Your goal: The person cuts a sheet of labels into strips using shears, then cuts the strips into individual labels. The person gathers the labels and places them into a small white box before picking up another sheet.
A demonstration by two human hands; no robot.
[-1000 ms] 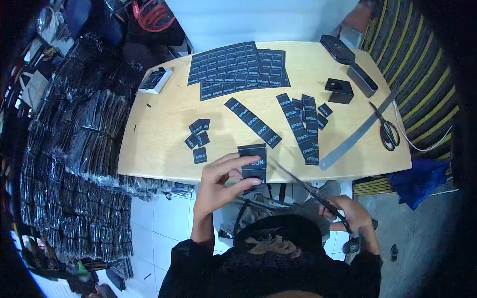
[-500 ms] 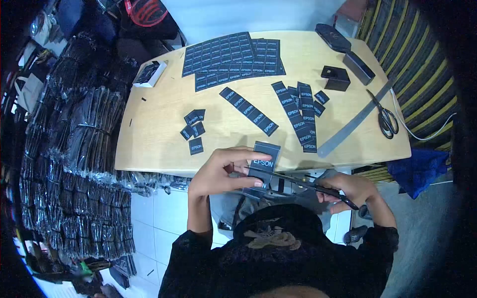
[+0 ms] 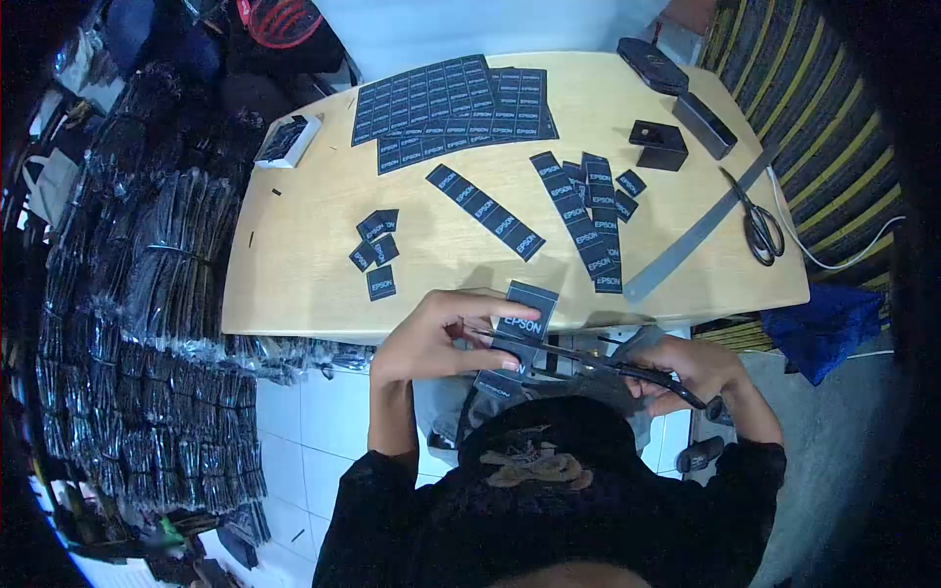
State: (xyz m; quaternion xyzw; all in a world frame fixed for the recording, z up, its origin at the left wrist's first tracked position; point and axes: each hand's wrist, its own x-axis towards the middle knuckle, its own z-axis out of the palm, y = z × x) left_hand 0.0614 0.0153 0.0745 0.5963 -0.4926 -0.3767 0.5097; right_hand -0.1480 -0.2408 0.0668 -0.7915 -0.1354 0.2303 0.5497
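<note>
My left hand [image 3: 431, 338] pinches a black strip of EPSON labels [image 3: 530, 299] between thumb and fingers, just off the table's front edge. Below the thumb, a lower EPSON label [image 3: 497, 386] sits at an angle to the upper part. My right hand [image 3: 691, 372] is closed around the handles of black scissors [image 3: 598, 364]. Their blades point left, parted, and cross the strip near my left fingertips. On the table [image 3: 323, 265], several cut labels [image 3: 381, 283] lie left of the strip. Single label strips [image 3: 485, 211] lie beyond my hands.
Printed label sheets [image 3: 426, 103] lie at the table's back. A metal ruler [image 3: 686, 240], a second pair of scissors [image 3: 760, 230], black boxes [image 3: 662, 147] and a dark case [image 3: 652, 67] are on the right. A small white box [image 3: 287, 142] stands left. Bundled dark packages [image 3: 176, 255] are stacked beside the table.
The strip in my left hand has tilted slightly, and its lower label has swung down and left, showing more of its print. The scissors stay across the strip. The whole view has shifted a little.
</note>
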